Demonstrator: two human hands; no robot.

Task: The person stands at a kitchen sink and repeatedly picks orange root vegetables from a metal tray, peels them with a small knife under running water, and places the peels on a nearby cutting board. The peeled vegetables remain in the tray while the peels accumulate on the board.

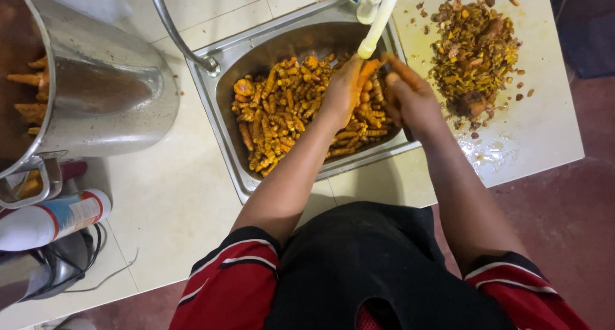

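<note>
Over a steel sink (221, 93) set into a pale tiled surface (173, 195), a person works a single orange root (370, 67) between both hands, just below the tip of a white tap spout (378, 23). The left hand (346, 87) curls around the root from the sink side, grip pressed on it; the right hand (410, 96) meets it from the sink's right rim, fingers bent toward the same piece, though whether they pinch it cannot be told. The root's long axis seems to tilt up toward the spout, and the left hand lies nearer to it. Under the hands a heap of roots (288, 112) fills the basin. On the surface's right part sits a mound of peelings (474, 48), well apart from the hands. At the left edge stands a large steel pot (109, 93) holding more roots, with a white bottle (54, 218) lying near it.
</note>
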